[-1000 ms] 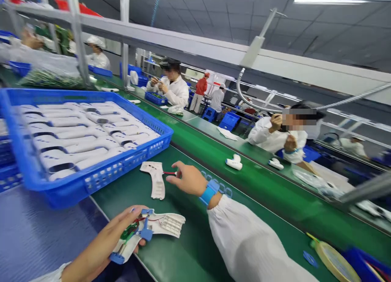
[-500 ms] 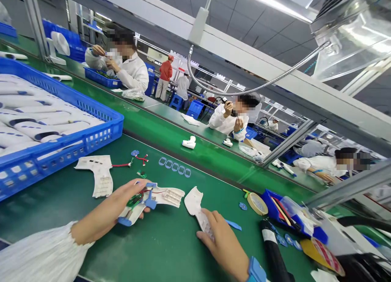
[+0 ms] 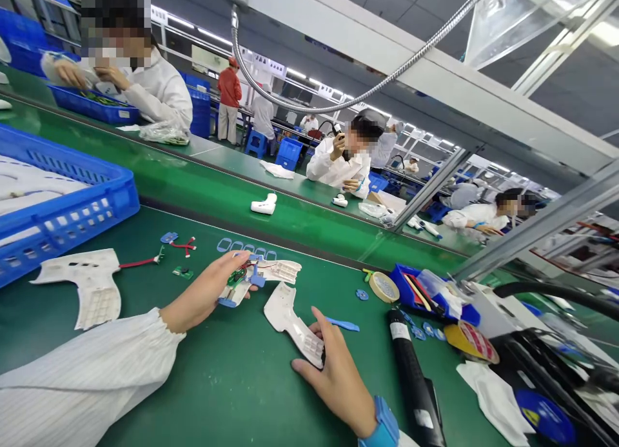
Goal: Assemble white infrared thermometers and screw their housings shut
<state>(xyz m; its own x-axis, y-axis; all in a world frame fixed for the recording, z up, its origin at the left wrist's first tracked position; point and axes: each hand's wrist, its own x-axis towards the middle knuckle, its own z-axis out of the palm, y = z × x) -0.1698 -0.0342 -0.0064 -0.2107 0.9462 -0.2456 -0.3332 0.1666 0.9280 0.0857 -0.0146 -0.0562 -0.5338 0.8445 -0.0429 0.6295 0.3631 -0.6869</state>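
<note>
My left hand (image 3: 210,291) is closed on a white gun-shaped housing half (image 3: 278,270) with blue trim, a green circuit board and thin wires inside. Its handle points right. Just below lies another white housing half (image 3: 283,310), on the green mat. Around the handle end of that shell is my right hand (image 3: 338,373), thumb and fingers apart; its fingertips are partly hidden behind the shell and hand. Left of my left hand rests a third white shell (image 3: 94,286) with a red wire. Small red wires (image 3: 186,245) and a little green board (image 3: 183,272) lie nearby.
A blue crate (image 3: 72,218) of white housings stands at left. Blue ring pieces (image 3: 249,248) line the mat's far side. At right are a blue tool (image 3: 344,324), tape roll (image 3: 384,286), parts bin (image 3: 435,298) and black electric screwdriver-like tool (image 3: 413,376). Co-workers sit beyond the green belt.
My right hand has loosened its fingers from the shell's handle, which stays on the mat. My left hand has moved farther out with the wired housing, toward the blue rings. The view has shifted.
</note>
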